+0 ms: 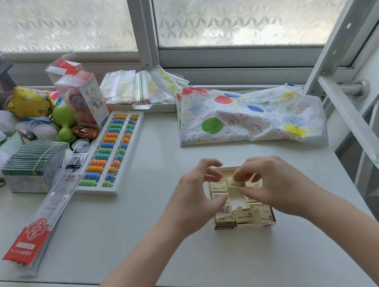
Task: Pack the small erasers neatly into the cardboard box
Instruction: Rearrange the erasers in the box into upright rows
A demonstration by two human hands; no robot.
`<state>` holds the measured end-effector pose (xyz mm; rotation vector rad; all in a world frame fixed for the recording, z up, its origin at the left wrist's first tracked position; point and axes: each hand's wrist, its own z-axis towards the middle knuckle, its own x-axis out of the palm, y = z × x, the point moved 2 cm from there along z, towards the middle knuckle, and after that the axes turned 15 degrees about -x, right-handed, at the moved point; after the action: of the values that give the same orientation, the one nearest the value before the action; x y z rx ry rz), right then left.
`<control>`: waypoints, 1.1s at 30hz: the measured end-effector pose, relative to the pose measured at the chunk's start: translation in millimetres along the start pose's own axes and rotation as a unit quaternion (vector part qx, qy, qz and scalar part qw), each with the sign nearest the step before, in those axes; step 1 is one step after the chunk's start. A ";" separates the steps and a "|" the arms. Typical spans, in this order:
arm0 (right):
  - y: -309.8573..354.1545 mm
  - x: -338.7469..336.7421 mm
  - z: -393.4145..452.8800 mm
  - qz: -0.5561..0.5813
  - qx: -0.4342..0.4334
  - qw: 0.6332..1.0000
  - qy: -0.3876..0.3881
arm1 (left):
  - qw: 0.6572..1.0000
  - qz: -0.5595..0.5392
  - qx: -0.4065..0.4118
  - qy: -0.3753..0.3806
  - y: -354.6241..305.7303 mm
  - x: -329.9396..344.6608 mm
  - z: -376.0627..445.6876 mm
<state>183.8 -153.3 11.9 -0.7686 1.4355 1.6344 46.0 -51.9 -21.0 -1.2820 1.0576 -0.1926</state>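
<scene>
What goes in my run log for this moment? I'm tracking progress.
right hand: pinches eraser | left hand: over cardboard box | gap open mid-box

A pale grey table (127, 230) stands under the window; near its front middle sits the cardboard box (245, 226); toward the far right edge lies a balloon-print bag (249, 119); leftward, an abacus (110, 153), a ruler pack (42, 223), stacked green-edged boxes (33, 165); toys crowd the far left corner.

I see bright, diffuse daylight through the frosted window (248, 2), soft shadows on the worktop (146, 224) below it, and wide-angle bending at the edges.
</scene>
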 end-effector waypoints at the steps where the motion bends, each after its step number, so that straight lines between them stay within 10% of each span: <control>1: -2.5 1.3 -0.3 0.023 0.019 1.000 -0.004 | 1.000 0.023 0.000 -0.007 -0.5 -1.1 1.4; 16: -2.3 16.3 0.3 -0.060 0.008 0.990 0.129 | 0.943 0.309 -0.123 0.011 -23.9 21.0 18.0; 33: -1.7 5.9 -8.0 -0.007 0.001 0.996 0.085 | 0.943 0.308 -0.123 0.029 -20.7 17.8 14.3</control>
<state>181.8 -160.0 4.7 -0.9343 1.5463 1.5869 74.8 -60.7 -14.3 -1.1052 1.5179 0.3922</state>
